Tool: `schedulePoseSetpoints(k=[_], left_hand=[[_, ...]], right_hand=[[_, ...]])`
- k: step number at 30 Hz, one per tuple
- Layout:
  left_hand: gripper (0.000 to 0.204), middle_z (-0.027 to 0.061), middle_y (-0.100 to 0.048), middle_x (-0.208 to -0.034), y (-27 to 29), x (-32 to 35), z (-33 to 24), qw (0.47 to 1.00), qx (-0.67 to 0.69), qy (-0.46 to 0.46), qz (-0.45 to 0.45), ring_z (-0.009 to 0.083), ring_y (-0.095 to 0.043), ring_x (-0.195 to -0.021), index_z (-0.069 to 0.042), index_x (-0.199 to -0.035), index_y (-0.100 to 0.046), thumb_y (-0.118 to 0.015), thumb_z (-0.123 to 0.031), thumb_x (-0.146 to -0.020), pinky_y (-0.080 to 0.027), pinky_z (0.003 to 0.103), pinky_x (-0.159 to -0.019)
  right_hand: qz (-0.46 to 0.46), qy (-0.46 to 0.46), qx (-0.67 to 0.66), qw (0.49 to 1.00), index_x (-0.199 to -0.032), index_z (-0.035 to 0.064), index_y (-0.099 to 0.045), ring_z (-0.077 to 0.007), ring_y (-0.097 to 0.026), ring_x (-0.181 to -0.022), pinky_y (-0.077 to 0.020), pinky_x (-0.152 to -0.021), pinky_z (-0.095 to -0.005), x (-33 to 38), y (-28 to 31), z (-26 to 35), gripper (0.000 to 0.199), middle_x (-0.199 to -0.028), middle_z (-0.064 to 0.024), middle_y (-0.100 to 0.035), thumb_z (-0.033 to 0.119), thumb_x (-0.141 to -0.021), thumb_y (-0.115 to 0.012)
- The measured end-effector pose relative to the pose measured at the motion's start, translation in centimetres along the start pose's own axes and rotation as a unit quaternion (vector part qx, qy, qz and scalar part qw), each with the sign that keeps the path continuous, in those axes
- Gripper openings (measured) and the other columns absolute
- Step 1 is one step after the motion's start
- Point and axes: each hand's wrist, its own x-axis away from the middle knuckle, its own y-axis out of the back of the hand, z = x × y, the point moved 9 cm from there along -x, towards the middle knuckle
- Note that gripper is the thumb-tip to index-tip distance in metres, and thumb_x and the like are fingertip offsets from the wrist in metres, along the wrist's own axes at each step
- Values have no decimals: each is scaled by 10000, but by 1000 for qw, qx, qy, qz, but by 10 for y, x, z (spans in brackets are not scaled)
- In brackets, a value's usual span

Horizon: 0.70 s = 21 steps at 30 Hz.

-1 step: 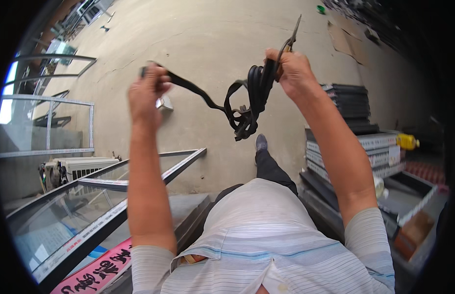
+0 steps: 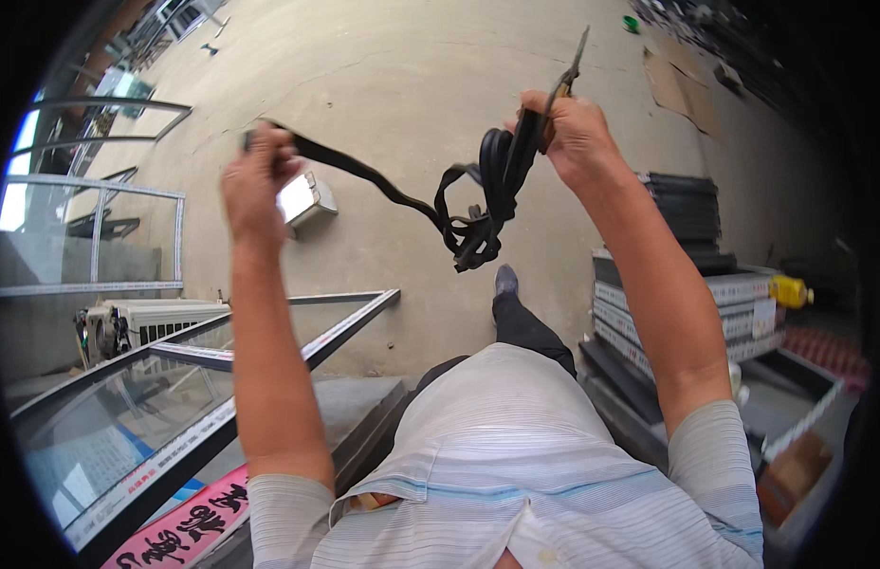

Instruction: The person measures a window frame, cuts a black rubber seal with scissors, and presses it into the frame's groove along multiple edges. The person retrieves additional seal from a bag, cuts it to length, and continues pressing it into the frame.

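My left hand (image 2: 260, 185) is closed on one end of a flat black rubber strip (image 2: 364, 171), off to the left over the floor. From there the strip sags across to a looped, tangled bundle (image 2: 497, 180) of the same strip. My right hand (image 2: 577, 137) grips the top of that bundle, and the bundle's lower loops hang free below it. In the same hand is a pair of scissors (image 2: 575, 64), its narrow blades pointing up and away. The scissors' handles are mostly hidden by the fingers.
Glazed window frames (image 2: 208, 408) lean at my left, near a white outdoor unit (image 2: 155, 322) and a pink banner (image 2: 189, 531). A white box (image 2: 307, 201) lies on the floor. Stacked dark profiles (image 2: 682, 209), wrapped frames (image 2: 687, 303) and a yellow bottle (image 2: 791, 292) are at right.
My left hand has moved left with the strip's end, drawing it farther from the bundle. More of the white box shows beside it. My right hand has shifted only slightly right.
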Motion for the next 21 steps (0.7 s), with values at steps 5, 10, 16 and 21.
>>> schedulePoseSetpoints(k=[5, 10, 16, 21], left_hand=[[275, -17, -594, -810, 138, -69, -71, 983, -9, -104, -153, 82, -587, -709, -62, -976, -688, -634, -317, -1062, -586, 258, -730], [309, 8, -560, -816, 232, -74, -174, 951, -38, -154, -264, 98, -551, -719, -54, -972, -650, -600, -340, -1079, -561, 267, -793], [359, 0, -568, -809, 274, -104, -131, 962, -28, -53, -266, 101, -539, -730, -51, -1006, -639, -540, -382, -1102, -511, 252, -736], [390, -10, -625, -855, 297, -103, -26, 955, -22, 45, -291, 82, -587, -739, -3, -1225, -651, -520, -351, -1107, -536, 240, -681]], right_hand=[[70, 12, 2, 997, -938, -83, -644, -300, -744, -811, -613, -757, -405, -125, -32, 43, 187, -815, -151, -674, 79, -915, -734], [154, 73, 83, 982, -977, -19, -666, -228, -729, -876, -587, -823, -370, -217, -84, 94, 194, -894, -112, -682, 168, -967, -715], [206, 152, 42, 966, -900, 38, -602, -202, -678, -746, -605, -807, -388, -267, -158, 173, 129, -779, -55, -619, 83, -935, -718], [271, 208, 114, 933, -915, 31, -667, -199, -677, -771, -596, -848, -390, -316, -243, 196, 135, -818, -66, -640, 144, -938, -737]])
